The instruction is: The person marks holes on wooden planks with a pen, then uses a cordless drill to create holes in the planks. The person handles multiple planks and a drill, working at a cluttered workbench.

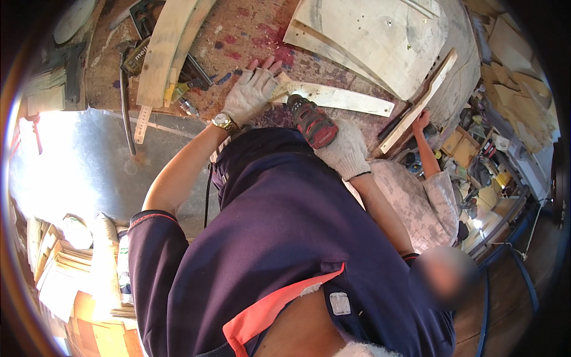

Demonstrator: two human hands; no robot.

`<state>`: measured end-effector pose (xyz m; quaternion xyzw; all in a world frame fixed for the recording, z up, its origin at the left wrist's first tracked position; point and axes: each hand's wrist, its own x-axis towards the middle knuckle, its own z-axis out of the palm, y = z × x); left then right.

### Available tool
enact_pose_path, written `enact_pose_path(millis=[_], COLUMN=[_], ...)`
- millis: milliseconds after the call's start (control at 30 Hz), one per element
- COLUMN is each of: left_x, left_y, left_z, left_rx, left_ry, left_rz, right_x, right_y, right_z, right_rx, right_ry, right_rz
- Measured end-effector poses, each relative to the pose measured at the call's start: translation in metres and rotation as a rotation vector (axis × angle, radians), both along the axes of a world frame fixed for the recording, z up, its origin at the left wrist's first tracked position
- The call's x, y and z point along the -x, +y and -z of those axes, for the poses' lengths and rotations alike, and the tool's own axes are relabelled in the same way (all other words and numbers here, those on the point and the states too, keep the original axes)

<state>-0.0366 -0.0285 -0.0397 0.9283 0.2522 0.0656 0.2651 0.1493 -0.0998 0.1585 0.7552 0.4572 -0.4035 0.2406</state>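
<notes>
My left hand (251,92), in a pale glove with bare fingertips, lies with its fingers spread at the near edge of the paint-stained workbench (238,27). It is beside the left end of a pale, slightly curved wooden strip (351,100); whether its palm touches the strip is hidden. A red and black cordless drill (314,121) is gripped in my right hand (345,150), which wears a white knit glove. The drill's front end is over the left part of the strip; its tip cannot be made out.
Curved wooden pieces (163,53) and a ruler (142,124) are at the left. Large pale boards (369,38) lie at the back. On the right, a co-worker's hand (421,121) is at a long wooden slat (419,101), near cluttered shelves (476,154).
</notes>
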Motion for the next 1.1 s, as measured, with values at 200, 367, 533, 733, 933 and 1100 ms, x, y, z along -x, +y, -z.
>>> enact_pose_path(millis=[200, 367, 533, 733, 933, 1100], left_x=[0.0003, 0.0013, 0.0009, 0.001, 0.0, -0.0004], left_y=[-0.0008, 0.0, 0.0009, 0.0014, 0.0021, 0.0022], left_z=[0.0031, 0.0005, 0.0003, 0.0004, 0.0003, 0.0033], left_rx=[0.014, 0.022, 0.003, 0.012, 0.026, 0.036], left_ry=[-0.008, -0.002, -0.034, -0.047, -0.076, -0.108], left_rz=[0.006, 0.008, -0.006, -0.003, -0.01, -0.015], right_x=[0.0004, -0.0002, -0.0005, -0.0019, -0.0036, -0.0065], right_y=[0.0016, 0.0038, 0.0054, 0.0063, 0.008, 0.0076], right_z=[-0.0032, -0.0028, -0.0025, -0.0011, 0.0004, 0.0021], right_rx=[-0.044, -0.027, -0.022, -0.047, -0.022, 0.01], right_ry=[-0.008, 0.001, -0.023, -0.015, -0.004, 0.014], right_rz=[0.014, 0.034, 0.026, -0.031, -0.031, -0.002])
